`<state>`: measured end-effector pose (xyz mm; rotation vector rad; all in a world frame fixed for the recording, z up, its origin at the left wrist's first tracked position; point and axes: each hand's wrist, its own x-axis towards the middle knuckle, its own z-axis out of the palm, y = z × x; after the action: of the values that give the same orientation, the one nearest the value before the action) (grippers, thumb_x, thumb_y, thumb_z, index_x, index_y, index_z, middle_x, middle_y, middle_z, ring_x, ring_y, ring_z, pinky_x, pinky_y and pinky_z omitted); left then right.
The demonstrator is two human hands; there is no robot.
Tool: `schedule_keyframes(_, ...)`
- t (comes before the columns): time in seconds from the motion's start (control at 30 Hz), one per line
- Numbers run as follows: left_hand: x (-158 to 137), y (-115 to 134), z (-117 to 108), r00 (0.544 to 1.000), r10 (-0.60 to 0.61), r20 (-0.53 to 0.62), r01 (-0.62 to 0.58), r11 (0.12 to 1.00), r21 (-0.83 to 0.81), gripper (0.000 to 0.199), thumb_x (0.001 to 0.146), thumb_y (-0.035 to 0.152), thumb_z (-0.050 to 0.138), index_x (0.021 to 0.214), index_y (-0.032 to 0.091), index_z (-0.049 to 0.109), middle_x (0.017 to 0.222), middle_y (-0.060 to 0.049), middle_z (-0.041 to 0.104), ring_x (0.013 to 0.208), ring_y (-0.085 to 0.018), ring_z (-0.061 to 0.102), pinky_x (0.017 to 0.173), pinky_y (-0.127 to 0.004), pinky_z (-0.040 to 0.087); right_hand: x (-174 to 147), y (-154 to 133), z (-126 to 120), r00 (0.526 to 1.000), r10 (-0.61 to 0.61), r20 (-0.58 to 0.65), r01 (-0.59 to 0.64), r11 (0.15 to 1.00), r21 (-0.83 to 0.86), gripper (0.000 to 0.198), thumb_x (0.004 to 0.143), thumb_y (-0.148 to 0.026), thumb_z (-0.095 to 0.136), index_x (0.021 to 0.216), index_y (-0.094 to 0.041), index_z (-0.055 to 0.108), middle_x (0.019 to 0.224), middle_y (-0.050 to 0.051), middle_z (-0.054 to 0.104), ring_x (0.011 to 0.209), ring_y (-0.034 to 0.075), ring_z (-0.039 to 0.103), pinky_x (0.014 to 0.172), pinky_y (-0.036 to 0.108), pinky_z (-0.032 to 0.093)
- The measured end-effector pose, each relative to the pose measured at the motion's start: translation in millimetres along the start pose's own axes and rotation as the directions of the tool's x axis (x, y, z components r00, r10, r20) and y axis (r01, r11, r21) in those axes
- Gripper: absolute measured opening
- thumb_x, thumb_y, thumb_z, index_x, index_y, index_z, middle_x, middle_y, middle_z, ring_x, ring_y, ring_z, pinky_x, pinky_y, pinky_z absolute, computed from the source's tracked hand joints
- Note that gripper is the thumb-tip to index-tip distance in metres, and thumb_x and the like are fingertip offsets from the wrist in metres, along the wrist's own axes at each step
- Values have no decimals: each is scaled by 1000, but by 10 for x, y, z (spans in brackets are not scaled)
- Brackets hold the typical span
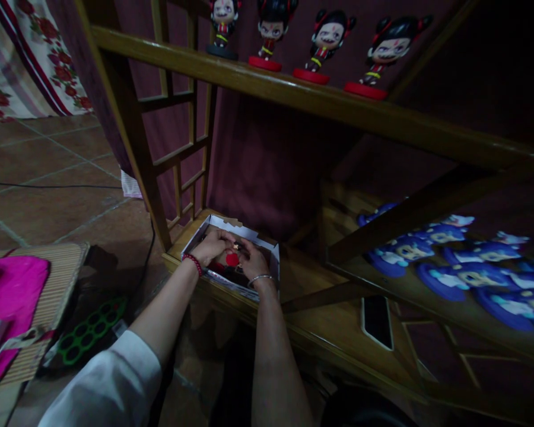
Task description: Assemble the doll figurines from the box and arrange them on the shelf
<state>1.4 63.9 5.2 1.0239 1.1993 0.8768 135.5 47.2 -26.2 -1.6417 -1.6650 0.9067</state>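
Both my hands are inside a shallow white cardboard box (273,252) on the lower wooden shelf. My left hand (212,245), with a red bead bracelet at the wrist, has its fingers closed in a pinch. Close beside it, my right hand (253,261), wearing a silver bangle, is also closed. Between the fingertips is a small dark figurine piece (237,245) with a pale patch, too small to make out fully. Just below the fingers shows a round red piece (232,259), like the bases of the figurines above. My hands hide much of the box's contents.
Several black-haired figurines (323,44) on round bases stand on the upper shelf (276,77). Blue figurines (404,249) fill a shelf to the right. A phone (377,322) lies on the lower shelf. At left are a green holed tray (91,331) and bright pink cloth (22,287).
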Motion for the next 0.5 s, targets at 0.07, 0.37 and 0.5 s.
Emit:
schedule_keyframes(0.07, -29, 36, 0, 999, -18, 27, 20, 996, -88, 13, 73, 1, 47, 68, 12, 51, 54, 1, 56, 48, -6, 54, 50, -16, 42, 21, 1, 23, 999, -44, -10, 45, 992, 118, 45, 70, -16, 54, 114, -22, 51, 103, 3, 63, 95, 16, 58, 86, 33, 44)
schedule_keyframes(0.37, -104, 100, -13, 995, -62, 80, 66, 996, -54, 2, 78, 11, 50, 76, 12, 51, 55, 0, 57, 48, -9, 56, 48, -19, 43, 19, -77, 24, 1000, 3, -5, 0, 859, 511, 34, 69, -28, 56, 101, -18, 56, 95, 4, 66, 85, 16, 62, 79, 32, 49)
schedule_keyframes(0.5, -100, 88, -64, 996, -54, 74, 46, 993, 104, 7, 80, 11, 45, 81, 12, 52, 62, -1, 60, 51, -8, 56, 51, -19, 44, 5, -96, 20, 996, 88, 20, -85, 842, 533, 33, 69, -28, 55, 101, -18, 54, 89, 4, 66, 72, 16, 64, 65, 29, 52)
